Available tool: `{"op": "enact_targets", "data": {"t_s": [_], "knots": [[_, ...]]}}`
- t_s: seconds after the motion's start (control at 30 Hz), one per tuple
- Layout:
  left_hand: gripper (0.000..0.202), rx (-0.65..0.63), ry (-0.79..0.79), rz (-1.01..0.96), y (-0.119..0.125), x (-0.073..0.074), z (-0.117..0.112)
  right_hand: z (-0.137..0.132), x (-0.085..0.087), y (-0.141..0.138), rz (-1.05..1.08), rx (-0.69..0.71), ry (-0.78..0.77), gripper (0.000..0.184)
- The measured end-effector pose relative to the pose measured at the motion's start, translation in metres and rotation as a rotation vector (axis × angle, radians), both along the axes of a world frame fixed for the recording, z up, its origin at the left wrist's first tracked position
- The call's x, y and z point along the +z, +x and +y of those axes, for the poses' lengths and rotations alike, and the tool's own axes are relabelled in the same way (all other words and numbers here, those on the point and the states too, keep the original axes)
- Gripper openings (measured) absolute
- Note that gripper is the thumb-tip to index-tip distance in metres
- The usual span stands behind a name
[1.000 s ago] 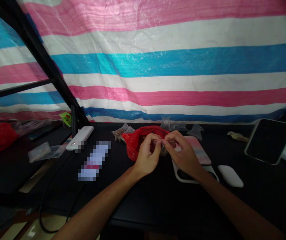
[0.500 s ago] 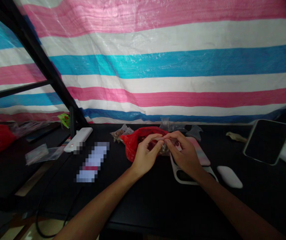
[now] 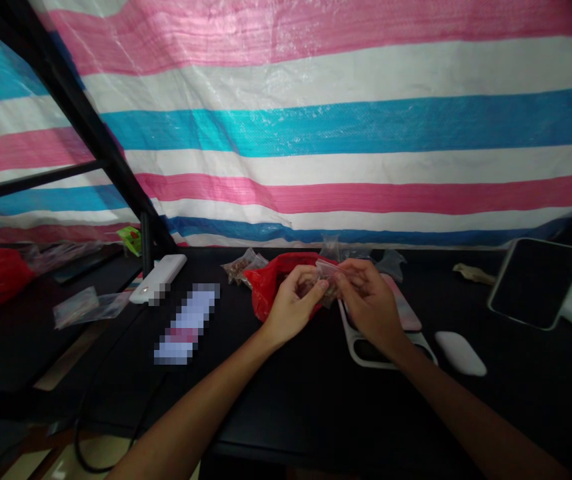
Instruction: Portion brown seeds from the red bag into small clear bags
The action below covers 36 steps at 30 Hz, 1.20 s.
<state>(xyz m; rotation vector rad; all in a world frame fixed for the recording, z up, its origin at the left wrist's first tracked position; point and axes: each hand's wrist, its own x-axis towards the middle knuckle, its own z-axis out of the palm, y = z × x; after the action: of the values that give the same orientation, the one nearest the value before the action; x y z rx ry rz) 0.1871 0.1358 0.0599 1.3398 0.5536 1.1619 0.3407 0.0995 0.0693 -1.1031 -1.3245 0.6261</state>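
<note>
Item: one small clear resealable bag (image 3: 330,293), holding brownish bits too small to identify; located between both hands, at the near right side of a red plastic bag (image 3: 263,293). Whether the two bags touch, I cannot tell.

Grip: left hand (image 3: 291,308), thumb and fingers pinching the left side; right hand (image 3: 370,305), pinching the upper right, beside the pale seal strip (image 3: 327,267).

Handling, in my judgement: light, limp, somewhat slippery film; loose contents liable to shift, or spill should the mouth gape. Best hold: fingertips at either end of the strip.

Adjacent: flat pink panel (image 3: 402,303), just beside the right hand; white mouse-shaped object (image 3: 461,353), further right.
</note>
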Motion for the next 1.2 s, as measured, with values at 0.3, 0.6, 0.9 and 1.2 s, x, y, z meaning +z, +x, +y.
{"op": "enact_targets", "data": {"t_s": [0.3,0.6,0.9,1.2], "knots": [[0.035,0.120,0.126,0.124,-0.003,0.003,-0.004,0.002,-0.005,0.002,-0.059,0.040,-0.019,0.038],[0.023,1.178,0.525,0.485,-0.053,0.030,0.028,0.000,0.008,0.010,-0.383,-0.194,0.230,0.023],[0.028,0.873,0.575,1.446,-0.063,-0.004,0.042,0.015,0.019,0.053,-0.572,-0.484,0.283,0.018],[0.020,0.775,0.935,1.025,-0.054,0.020,0.031,0.034,-0.004,0.124,-0.986,-0.524,-0.320,0.068]]}}
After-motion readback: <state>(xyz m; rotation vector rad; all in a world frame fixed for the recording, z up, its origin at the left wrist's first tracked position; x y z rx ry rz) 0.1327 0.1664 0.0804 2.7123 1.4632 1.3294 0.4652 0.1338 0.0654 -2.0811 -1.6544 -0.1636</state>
